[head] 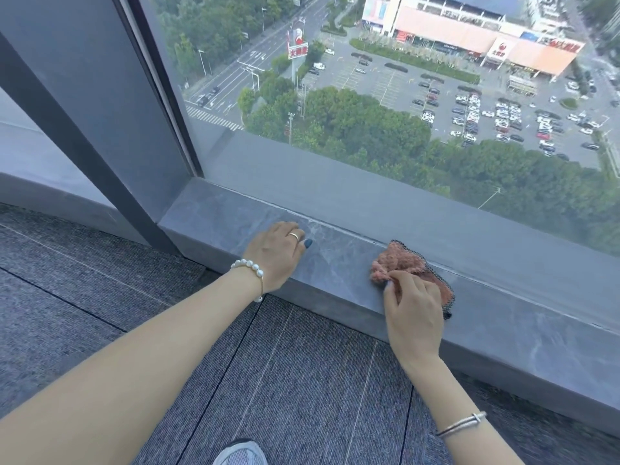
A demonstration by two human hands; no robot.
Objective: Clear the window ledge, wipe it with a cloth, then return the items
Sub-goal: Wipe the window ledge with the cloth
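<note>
A low grey stone window ledge (339,260) runs from centre left to lower right under a large window. A crumpled pink cloth (399,261) with a dark edge lies on the ledge. My right hand (414,307) pinches the cloth's near edge and presses on it. My left hand (276,255) rests palm down on the ledge to the left of the cloth, fingers curled over the surface, holding nothing. No other items stand on the visible ledge.
A dark window frame post (100,129) rises at the ledge's left end. Grey carpet tiles (285,380) cover the floor below. My shoe (240,454) shows at the bottom edge. The glass (369,95) looks down on a car park and trees.
</note>
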